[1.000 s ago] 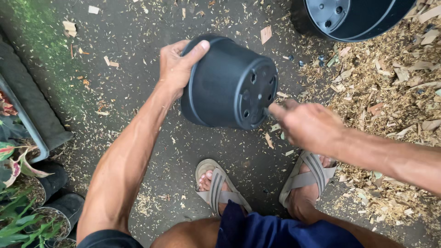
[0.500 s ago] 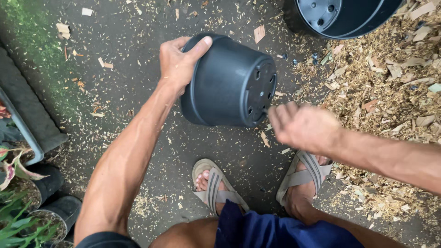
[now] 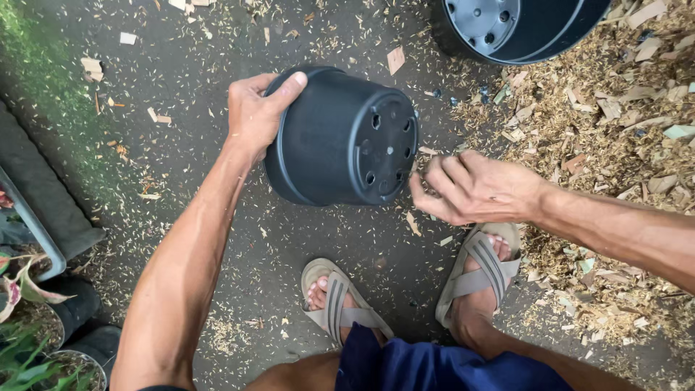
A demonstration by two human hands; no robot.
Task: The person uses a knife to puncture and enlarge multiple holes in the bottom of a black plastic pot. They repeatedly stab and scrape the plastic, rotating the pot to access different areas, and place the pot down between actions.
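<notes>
Above the dark ground, one black plastic pot (image 3: pixel 340 137) is held on its side, its base with several round drain holes turned toward the right. One left hand (image 3: pixel 255 112) grips it at the rim end, fingers curled over the top edge and thumb along the wall, so this grip is closed on the pot. One right hand (image 3: pixel 474 188) hovers just beside the pot's base, fingers bent and loosely pinched together near the holes; whether anything small sits between the fingertips cannot be made out.

Below are two feet in two grey strapped sandals (image 3: pixel 340 304), and blue shorts (image 3: pixel 441 366) cut off by the lower edge. A second black pot (image 3: pixel 521 29) lies at the top right, its inside facing the camera and its upper part out of frame. A heap of wood chips (image 3: pixel 622 123) covers the right side, with loose flakes scattered over the ground (image 3: pixel 181 65). At the left edge, potted plants (image 3: pixel 29 326) and a grey tray (image 3: pixel 43 210) are only partly in view.
</notes>
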